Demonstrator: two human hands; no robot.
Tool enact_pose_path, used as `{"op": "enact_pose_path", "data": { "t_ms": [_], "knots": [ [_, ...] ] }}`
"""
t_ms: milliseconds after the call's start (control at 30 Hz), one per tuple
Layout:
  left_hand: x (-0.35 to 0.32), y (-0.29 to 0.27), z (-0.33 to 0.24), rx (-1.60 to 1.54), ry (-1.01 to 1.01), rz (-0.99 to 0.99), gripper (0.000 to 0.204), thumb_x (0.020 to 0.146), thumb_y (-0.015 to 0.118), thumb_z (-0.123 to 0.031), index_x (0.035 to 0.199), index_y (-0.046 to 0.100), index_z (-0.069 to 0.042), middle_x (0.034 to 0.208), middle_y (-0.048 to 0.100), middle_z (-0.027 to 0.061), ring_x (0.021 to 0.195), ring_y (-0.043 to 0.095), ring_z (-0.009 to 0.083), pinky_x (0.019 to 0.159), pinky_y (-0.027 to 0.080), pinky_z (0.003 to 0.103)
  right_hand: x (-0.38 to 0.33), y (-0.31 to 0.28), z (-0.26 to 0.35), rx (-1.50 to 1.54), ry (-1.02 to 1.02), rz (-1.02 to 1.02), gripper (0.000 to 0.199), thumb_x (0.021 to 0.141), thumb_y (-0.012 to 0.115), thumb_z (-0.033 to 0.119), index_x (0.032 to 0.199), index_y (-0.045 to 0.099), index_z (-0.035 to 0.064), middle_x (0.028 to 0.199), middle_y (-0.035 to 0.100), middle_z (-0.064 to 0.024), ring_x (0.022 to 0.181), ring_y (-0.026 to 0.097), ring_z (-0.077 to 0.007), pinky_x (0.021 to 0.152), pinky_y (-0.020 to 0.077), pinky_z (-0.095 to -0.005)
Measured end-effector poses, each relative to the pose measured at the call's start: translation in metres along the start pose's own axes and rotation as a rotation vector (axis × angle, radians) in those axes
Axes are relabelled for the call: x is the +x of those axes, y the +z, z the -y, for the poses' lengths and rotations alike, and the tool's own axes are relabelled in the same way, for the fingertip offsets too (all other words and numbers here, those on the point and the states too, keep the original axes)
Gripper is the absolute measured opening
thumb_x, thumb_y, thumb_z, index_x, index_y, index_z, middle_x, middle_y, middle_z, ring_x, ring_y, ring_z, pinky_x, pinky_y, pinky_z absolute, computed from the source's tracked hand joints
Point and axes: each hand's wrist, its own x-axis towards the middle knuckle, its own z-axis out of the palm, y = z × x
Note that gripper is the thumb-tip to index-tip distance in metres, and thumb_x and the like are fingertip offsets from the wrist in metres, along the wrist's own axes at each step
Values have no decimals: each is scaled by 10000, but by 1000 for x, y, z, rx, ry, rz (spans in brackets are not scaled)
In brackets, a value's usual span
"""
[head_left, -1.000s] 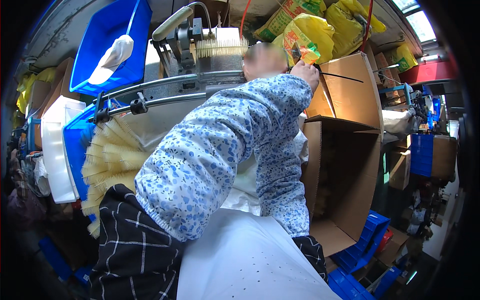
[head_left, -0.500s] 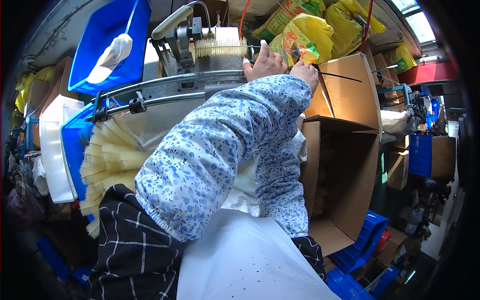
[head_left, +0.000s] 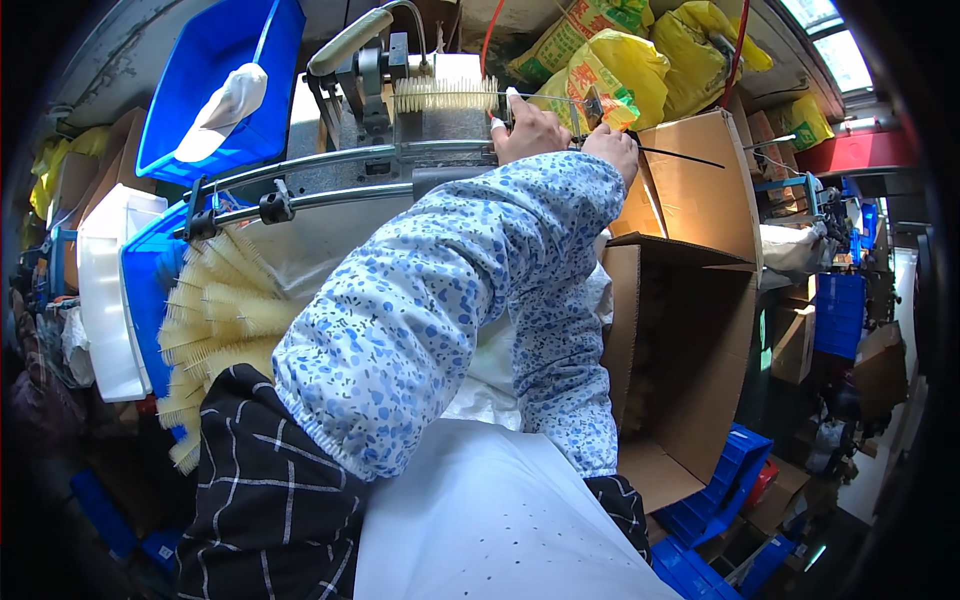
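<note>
My forearms, in blue-speckled white sleeves, cross, the left over the right. My right hand (head_left: pixel 532 134) is at the right end of a cream bristle strip (head_left: pixel 446 94), its thumb and index finger apart and white-tipped. The index fingertip is by the thin wire running through the strip. Further right, my left hand (head_left: pixel 612 152) has its fingers curled near a small metal clamp (head_left: pixel 592 107); what they grip is hidden. A thin black rod (head_left: pixel 685 157) sticks out to the right beside it. The strip lies along a metal machine (head_left: pixel 372 90) with a grey-handled lever.
Cream bristle strips (head_left: pixel 225 310) are heaped at left by a blue bin holding them. An open cardboard box (head_left: pixel 690 350) stands close on the right. Yellow bags (head_left: pixel 610 75) lie behind the machine; a blue tub (head_left: pixel 180 130) stands at the back left. Metal rails (head_left: pixel 345 195) cross in front.
My right index finger has bent down and left toward the wire. My left hand stays nearly in place. At the far right, a distant carton has shifted lower and tilted.
</note>
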Motion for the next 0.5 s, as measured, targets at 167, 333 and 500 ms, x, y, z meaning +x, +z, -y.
{"op": "enact_pose_path", "data": {
  "t_ms": [167,333,500],
  "knots": [
    [-2,1,6,11,-11,-14,1061,457,772,-579,1227,393,45,1131,521,76,1098,466,197,939,323,303,0,4,6,33,-22,-21,454,792,577,255,1219,497,120,1069,595,-76,1011,531,-239,907,357,-382],
    [-12,-1,10,3,25,-75,1035,458,683,-705,1148,462,35,1052,547,77,1048,493,199,907,335,300,-2,4,14,31,-17,-7,444,796,571,241,1217,499,120,1070,598,-67,1014,533,-230,893,362,-380],
    [-20,-5,13,-13,22,-97,994,489,644,-732,1107,488,32,997,554,81,1007,509,202,886,342,301,-3,3,22,4,-37,-5,449,797,567,228,1227,491,121,1073,598,-60,1008,535,-224,884,363,-387]
  ]
}}
